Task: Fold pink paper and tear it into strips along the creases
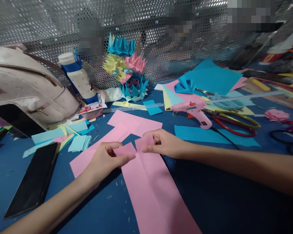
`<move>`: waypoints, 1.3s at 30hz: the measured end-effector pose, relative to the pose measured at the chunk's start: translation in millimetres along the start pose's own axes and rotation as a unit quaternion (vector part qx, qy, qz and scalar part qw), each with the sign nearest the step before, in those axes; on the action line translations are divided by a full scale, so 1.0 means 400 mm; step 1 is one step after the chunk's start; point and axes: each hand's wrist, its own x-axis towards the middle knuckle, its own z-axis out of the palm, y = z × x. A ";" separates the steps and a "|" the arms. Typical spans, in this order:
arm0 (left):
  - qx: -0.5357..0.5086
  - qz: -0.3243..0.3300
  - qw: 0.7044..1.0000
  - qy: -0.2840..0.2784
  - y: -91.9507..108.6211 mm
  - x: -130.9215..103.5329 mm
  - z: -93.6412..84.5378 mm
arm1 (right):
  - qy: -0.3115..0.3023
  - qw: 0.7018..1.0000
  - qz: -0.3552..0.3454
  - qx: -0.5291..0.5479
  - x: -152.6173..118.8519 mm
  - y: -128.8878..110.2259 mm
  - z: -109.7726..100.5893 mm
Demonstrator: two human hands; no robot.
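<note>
A long pink paper strip [151, 195] with a crease down its length runs toward me over the blue table. Its far end is split along the crease into two flaps. My left hand [107, 159] pinches the left flap between thumb and fingers. On the other side, my right hand [158, 143] grips the right flap the same way, and the two flaps stand slightly apart. Beyond and left of my hands lie more pink paper pieces [92, 152], overlapping one another.
A pink glue gun [192, 109] and red- and yellow-handled scissors [234, 123] lie at right. Folded paper flowers [134, 84] stand behind. At left are a black phone [34, 178], a pale backpack [26, 84], a bottle [78, 78] and light blue paper squares [79, 143].
</note>
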 end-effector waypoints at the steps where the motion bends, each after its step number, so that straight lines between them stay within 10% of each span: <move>1: 0.002 0.002 1.000 0.003 0.000 0.000 0.000 | 0.004 1.000 0.000 -0.015 0.001 0.003 -0.001; 9: -0.130 -0.018 0.990 -0.045 0.005 -0.002 -0.004 | 0.004 0.999 -0.005 0.053 0.006 0.015 0.003; 39: -0.067 -0.007 0.998 -0.009 -0.017 0.001 0.004 | -0.015 0.999 0.015 0.025 0.002 0.014 0.000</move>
